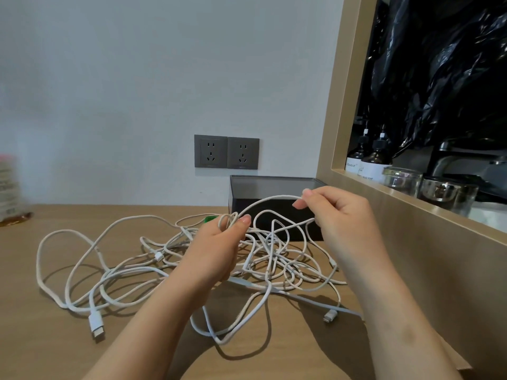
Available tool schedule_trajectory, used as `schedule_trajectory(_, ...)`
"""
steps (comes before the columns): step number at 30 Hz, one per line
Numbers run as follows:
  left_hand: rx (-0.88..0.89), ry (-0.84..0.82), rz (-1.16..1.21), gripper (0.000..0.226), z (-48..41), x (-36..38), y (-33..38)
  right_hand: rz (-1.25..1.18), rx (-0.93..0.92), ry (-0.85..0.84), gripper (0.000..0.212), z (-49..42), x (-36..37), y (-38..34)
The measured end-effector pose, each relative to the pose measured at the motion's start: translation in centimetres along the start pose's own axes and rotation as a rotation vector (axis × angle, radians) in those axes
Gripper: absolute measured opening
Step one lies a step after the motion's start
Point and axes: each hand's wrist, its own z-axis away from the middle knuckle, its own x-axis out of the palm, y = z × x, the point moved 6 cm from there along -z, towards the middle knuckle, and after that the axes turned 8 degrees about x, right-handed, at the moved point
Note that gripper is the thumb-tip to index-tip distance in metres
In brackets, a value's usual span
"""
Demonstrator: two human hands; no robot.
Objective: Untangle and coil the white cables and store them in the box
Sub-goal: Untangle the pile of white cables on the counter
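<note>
Both hands in the white cables [274,256], tangle not yet freed, box [274,186] holds no cable that shows.

Your left hand [219,250] grips a small bunch of loops, fingers curled round them. Your right hand [343,215] pinches the arched strand [269,198] between thumb and fingertips, lifted above the pile. The rest lies heaped on the surface [68,338], with loose loops out to 9 o'clock and the box just behind at 12 to 1 o'clock. The cables look light, limp and a bit springy, so they will likely drag neighbours and snag at crossings. Don't yank. It is best to take hold near a plug end [96,325] at 7 o'clock, or the other plug [330,315] at 5 o'clock, and feed it back through. Keep the coils pinched or they may spring open.
</note>
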Motion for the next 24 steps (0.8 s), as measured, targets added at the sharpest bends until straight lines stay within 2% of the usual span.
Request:
schedule_trajectory(6, -0.161, 0.117, 0.208, 0.033, -0.4, 0.0, -1.6, 0.045, -0.124, 0.116, 0.006, 1.1, 2.5, 0.8)
schedule_trajectory(9, -0.261, 0.131, 0.358, 0.033, 0.1, 0.1, -2.2, 0.125, -0.171, 0.09, 0.013, 1.9, 4.4, 2.2)
schedule_trajectory(12, -0.316, 0.146, 0.498, 0.031, 0.5, 0.4, -2.3, 0.053, -0.11, 0.051, 0.015, 1.8, 4.8, 3.4)
schedule_trajectory(16, -0.315, 0.156, 0.493, 0.025, 0.5, 0.7, -2.1, -0.023, -0.092, 0.075, 0.016, 1.8, 4.0, 3.5)
schedule_trajectory(24, -0.352, 0.131, 0.568, 0.029, -0.4, 0.9, -2.3, 0.105, -0.163, 0.094, 0.019, 2.6, 4.9, 3.4)
